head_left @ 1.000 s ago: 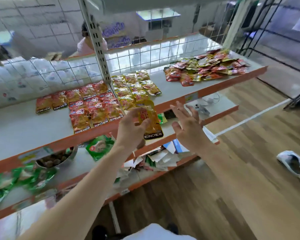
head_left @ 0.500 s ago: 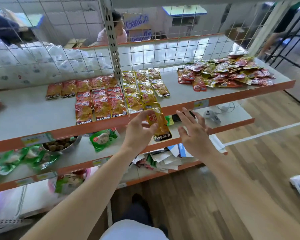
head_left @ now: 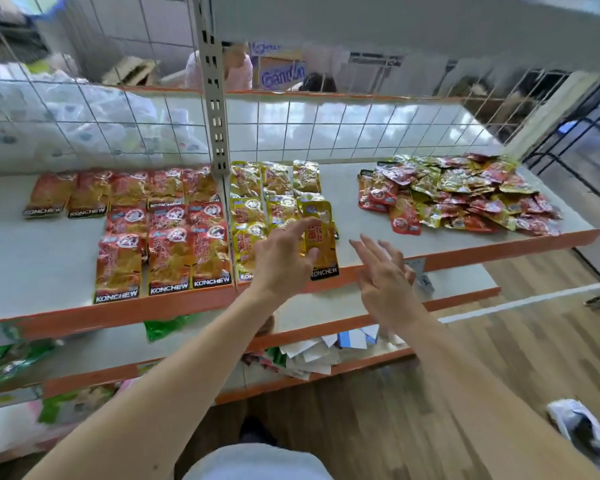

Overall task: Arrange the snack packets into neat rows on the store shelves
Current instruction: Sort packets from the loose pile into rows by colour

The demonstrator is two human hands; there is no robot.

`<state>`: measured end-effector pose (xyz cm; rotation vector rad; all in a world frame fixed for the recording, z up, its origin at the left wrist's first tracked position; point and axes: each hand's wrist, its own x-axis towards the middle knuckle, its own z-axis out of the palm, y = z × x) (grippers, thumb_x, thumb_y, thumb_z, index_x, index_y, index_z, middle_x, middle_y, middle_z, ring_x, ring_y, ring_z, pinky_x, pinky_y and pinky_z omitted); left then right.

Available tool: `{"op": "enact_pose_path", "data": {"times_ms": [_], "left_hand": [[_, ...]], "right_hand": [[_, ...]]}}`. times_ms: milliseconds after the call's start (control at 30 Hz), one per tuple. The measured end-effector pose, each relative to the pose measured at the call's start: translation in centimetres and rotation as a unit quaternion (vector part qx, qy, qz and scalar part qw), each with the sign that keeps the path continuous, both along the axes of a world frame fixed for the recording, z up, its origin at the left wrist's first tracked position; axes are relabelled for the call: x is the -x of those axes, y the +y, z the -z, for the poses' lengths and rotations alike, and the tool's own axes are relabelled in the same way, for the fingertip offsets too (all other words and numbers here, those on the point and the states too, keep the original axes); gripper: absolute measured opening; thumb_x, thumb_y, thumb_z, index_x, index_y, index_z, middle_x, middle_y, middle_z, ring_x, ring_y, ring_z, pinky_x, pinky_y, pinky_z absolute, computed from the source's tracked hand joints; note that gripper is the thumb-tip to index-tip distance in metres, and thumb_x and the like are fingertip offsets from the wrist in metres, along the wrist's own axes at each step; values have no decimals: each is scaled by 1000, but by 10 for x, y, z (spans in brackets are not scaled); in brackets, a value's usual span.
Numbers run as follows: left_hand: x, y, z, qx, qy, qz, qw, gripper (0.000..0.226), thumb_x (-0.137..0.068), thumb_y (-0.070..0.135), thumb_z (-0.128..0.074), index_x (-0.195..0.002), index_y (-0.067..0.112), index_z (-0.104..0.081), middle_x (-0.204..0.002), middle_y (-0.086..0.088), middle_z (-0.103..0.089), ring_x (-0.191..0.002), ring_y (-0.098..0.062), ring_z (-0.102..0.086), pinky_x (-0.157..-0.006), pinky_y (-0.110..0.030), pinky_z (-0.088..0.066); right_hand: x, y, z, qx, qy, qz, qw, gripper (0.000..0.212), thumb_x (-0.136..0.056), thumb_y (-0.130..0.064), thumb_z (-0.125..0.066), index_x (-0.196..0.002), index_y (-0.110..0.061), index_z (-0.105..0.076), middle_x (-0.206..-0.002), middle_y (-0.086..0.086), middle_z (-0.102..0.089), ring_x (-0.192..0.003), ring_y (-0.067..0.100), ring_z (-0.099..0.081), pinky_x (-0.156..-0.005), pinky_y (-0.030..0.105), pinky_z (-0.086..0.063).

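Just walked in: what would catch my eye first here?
The left hand pinches a yellow KONCHEW packet at the shelf front edge; the right hand hovers open beside it. Neat rows of red packets lie at left, and a jumbled pile of red and yellow packets sits at right.

Left hand [head_left: 281, 259] pinches yellow packet [head_left: 323, 233] (right hand [head_left: 383, 282] spread).

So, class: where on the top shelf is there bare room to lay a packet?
Bare strip between the yellow packet rows and the mixed pile; bare front-left patch beside the red packet rows. Crowded: the pile itself.
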<state>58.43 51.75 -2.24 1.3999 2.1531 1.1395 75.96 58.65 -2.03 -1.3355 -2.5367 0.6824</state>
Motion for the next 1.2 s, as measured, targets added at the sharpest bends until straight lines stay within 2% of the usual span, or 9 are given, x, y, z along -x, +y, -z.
{"op": "enact_pose_path", "data": {"times_ms": [67, 200, 300, 400, 500, 633, 800, 1000, 1200], "left_hand": [[5, 15, 5, 7, 29, -6, 1000, 49, -95, 25, -67, -140, 36, -52, -126, 2, -66, -118, -22, -56, -96, -36, -30], [7, 30, 23, 41, 68, -4, 997, 50, -96, 29, -64, -142, 35, -49, -121, 2, -67, -123, -21, -50, -100, -43, -27], [5, 35, 32, 93, 140, 19, 986, 50, -97, 38, -59, -145, 36, -46, -133, 5, -60, -133, -19, -37, -100, -46, -22], [2, 35, 38, 121, 204, 21, 971, 44, -96, 45, -58, -139, 41, -50, -141, 4, -45, -134, -22, -29, -98, -46, -21], [4, 34, 43, 122, 215, 23, 969, 36, -97, 50, -55, -133, 44, -58, -138, 0, -39, -129, -24, -28, -98, -46, -20], [7, 30, 53, 126, 239, 30, 962, 42, -98, 61, -44, -136, 49, -54, -140, -1, -35, -130, -24, -22, -102, -50, -21], [-1, 33, 51, 174, 288, 13, 942, 59, -94, 74, -26, -148, 51, -33, -147, 2, -14, -138, -21, -7, -106, -53, -15], [-2, 42, 47, 241, 244, -19, 939, 59, -94, 67, -39, -149, 59, -19, -152, 4, -5, -145, -24, -1, -107, -53, -17], [-2, 41, 54, 238, 288, -30, 927, 58, -90, 67, -35, -146, 55, -29, -154, 3, -16, -147, -22, -6, -111, -57, -15]], "right_hand": [[7, 12, 1, -1, -5, -3, 1000, 60, -100, -11, -45, -155, -31, -30, -164, -9, -22, -149, 13, -6, -119, 53, -10], [14, 27, 6, -1, 0, 2, 1000, 56, -102, -14, -42, -154, -31, -31, -163, -8, -25, -148, 15, -9, -118, 53, -12], [17, 35, 8, 10, -4, 9, 1000, 55, -103, -15, -42, -155, -31, -31, -163, -8, -25, -148, 14, -9, -118, 49, -10], [20, 40, 12, 3, -10, 5, 1000, 53, -104, -17, -42, -154, -32, -32, -163, -8, -25, -148, 12, -9, -114, 50, -10], [26, 49, 14, 4, -13, -2, 1000, 52, -103, -20, -45, -153, -30, -34, -162, -6, -27, -148, 14, -10, -114, 51, -12], [35, 63, 21, -8, -36, -34, 999, 56, -100, -30, -54, -152, -28, -35, -162, -5, -28, -149, 17, -12, -113, 52, -16], [42, 82, 30, -12, -44, -80, 996, 61, -96, -34, -61, -152, -29, -36, -160, -5, -32, -148, 21, -17, -111, 53, -21], [41, 101, 33, -15, -52, -119, 991, 61, -97, -41, -59, -152, -33, -33, -159, -8, -33, -148, 21, -18, -110, 50, -23], [32, 108, 41, -18, -36, -159, 986, 68, -93, -51, -60, -152, -38, -30, -158, -11, -33, -147, 19, -19, -108, 47, -19]]}}
